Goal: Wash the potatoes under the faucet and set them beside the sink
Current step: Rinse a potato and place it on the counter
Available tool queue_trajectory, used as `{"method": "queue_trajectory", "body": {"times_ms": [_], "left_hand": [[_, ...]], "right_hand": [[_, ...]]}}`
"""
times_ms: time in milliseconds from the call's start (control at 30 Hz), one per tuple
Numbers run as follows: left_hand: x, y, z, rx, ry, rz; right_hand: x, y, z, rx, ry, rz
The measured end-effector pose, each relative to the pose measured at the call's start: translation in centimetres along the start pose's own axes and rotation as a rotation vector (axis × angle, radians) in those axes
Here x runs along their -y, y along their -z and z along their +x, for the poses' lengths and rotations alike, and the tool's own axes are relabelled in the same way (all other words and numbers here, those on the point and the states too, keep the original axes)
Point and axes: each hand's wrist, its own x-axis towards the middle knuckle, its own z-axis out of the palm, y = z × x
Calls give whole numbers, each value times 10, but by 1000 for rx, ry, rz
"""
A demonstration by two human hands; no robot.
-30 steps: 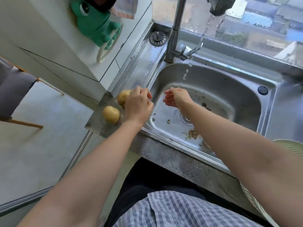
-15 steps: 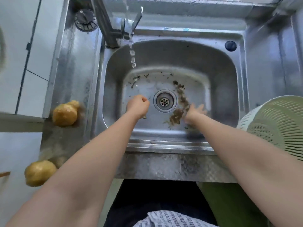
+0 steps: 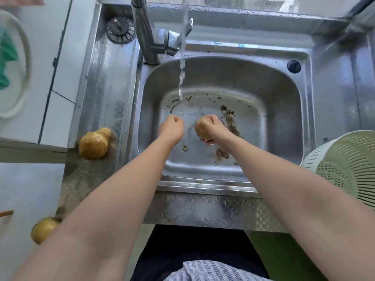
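My right hand (image 3: 216, 129) grips a brown potato (image 3: 203, 129) low over the steel sink (image 3: 284, 94), just above the drain. My left hand (image 3: 172, 127) hovers beside it as a curled fist holding nothing. Water streams from the faucet (image 3: 150, 37) and lands a little beyond my left hand. Two washed potatoes lie on the wet ledge left of the basin: one (image 3: 93, 144) near the rim, another (image 3: 43, 230) nearer me, partly hidden by my left forearm.
Dirt and peel scraps are scattered over the basin floor. A pale green colander (image 3: 345, 167) stands at the sink's right edge. A sink strainer plug (image 3: 121, 29) lies at the back left of the ledge. White cabinet panels border the left side.
My right hand has picked a potato up off the basin floor and now holds it near the drain. My left hand stayed curled in the basin. The water stream has thickened.
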Motion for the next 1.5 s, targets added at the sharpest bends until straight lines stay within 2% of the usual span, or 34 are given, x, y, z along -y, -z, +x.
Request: {"method": "queue_trajectory", "body": {"times_ms": [100,333,500,567,700,867,933,1033,1167,1233,1400,1433,1500], "left_hand": [[-9,15,-9,-36,38,-232],[-28,34,-26,66,66,-562],[-38,30,-38,66,-16,-603],[-41,29,-40,42,-18,-601],[-43,30,-44,7,34,-582],[-38,28,-54,112,-12,-601],[-39,26,-57,90,-49,-618],[-44,26,-57,-22,-61,-631],[-46,31,-58,-66,-77,-592],[-46,33,-61,-72,-85,-595],[-37,32,-69,-2,-92,-554],[-37,31,-69,-12,-99,-573],[-37,33,-70,-60,-108,-627]], "right_hand": [[36,-20,-13,171,108,211],[75,-40,-31,342,37,433],[77,-41,-39,309,51,516],[76,-40,-42,344,75,564],[79,-38,-52,345,133,464],[84,-43,-50,53,-3,300],[86,-44,-50,6,-30,302],[89,-48,-53,30,19,348],[92,-51,-64,98,71,497],[91,-51,-64,107,85,450],[96,-47,-62,-64,40,228],[95,-45,-61,-35,54,225],[92,-44,-63,129,137,260]]}}
